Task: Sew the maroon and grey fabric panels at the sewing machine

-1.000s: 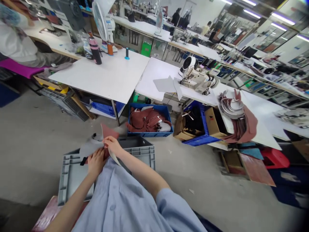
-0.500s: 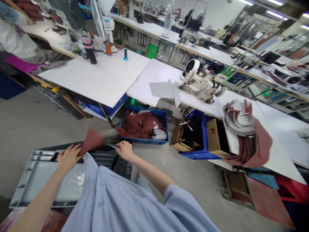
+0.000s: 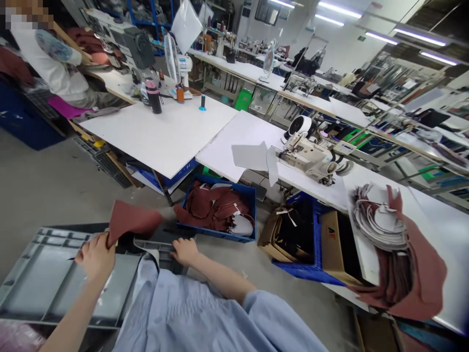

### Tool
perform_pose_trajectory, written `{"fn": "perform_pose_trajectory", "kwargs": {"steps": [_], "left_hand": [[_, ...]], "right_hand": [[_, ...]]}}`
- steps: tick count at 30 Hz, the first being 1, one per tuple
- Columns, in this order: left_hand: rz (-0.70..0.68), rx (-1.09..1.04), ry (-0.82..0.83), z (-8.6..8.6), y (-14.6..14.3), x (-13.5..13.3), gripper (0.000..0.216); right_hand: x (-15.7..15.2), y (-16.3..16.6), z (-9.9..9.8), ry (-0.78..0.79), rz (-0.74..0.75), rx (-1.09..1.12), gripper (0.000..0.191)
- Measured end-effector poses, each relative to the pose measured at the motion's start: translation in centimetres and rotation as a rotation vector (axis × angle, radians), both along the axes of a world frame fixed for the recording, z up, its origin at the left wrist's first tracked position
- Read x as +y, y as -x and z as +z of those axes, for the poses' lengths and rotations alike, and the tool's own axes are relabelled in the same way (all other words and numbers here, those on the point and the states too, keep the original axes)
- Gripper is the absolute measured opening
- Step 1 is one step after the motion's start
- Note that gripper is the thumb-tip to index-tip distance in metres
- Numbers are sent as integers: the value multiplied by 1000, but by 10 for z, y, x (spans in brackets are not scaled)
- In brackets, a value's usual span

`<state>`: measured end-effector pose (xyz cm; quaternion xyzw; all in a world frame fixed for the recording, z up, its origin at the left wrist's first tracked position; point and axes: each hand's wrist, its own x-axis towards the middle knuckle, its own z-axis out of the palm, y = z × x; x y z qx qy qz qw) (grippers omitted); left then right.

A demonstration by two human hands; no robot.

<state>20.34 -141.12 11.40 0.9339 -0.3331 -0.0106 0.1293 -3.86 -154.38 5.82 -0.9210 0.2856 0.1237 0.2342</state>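
My left hand (image 3: 97, 259) is closed around the near edge of a reddish-brown piece of material (image 3: 134, 222), which stands up and bends away to the right. A small dark pointed tip (image 3: 71, 258) sticks out on the left side of this hand; what it belongs to is hidden. My right hand (image 3: 185, 250) is held low in front of my shirt, fingers curled down at a dark piece with a pale curved edge (image 3: 149, 252). What its fingertips grip cannot be made out. Under both hands is a grey plastic crate (image 3: 54, 274).
A blue bin (image 3: 220, 233) of reddish-brown pieces stands on the floor ahead. Right of it are a blue crate (image 3: 306, 274) and a cardboard box (image 3: 331, 244). A sewing machine (image 3: 311, 159) and stacked pieces (image 3: 417, 264) are on tables. A person (image 3: 62, 73) sits at far left.
The view has tilted up and shifted. My left hand has raised the reddish-brown piece more upright. My right hand appears lower in the picture, closer to my shirt.
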Motion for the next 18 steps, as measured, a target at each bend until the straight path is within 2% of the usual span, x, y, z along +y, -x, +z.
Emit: {"fn": "perform_pose_trajectory", "kwargs": {"steps": [2, 6, 12, 15, 16, 18], "left_hand": [[-4, 4, 65, 14, 4, -19, 46], [-108, 104, 156, 41, 6, -59, 39], [-202, 304, 298, 78, 10, -106, 51], [-239, 363, 295, 94, 31, -121, 46], [-283, 387, 278, 99, 43, -126, 41], [-414, 440, 236, 108, 78, -140, 30]], "right_hand": [[-21, 2, 1, 14, -54, 23, 41], [-76, 4, 4, 21, -161, 80, 40], [-163, 3, 12, 6, -243, 172, 46], [-194, 14, 37, 66, -203, 110, 68], [-202, 20, 51, 112, -174, 13, 75], [-213, 34, 84, 213, -43, -334, 83]]}}
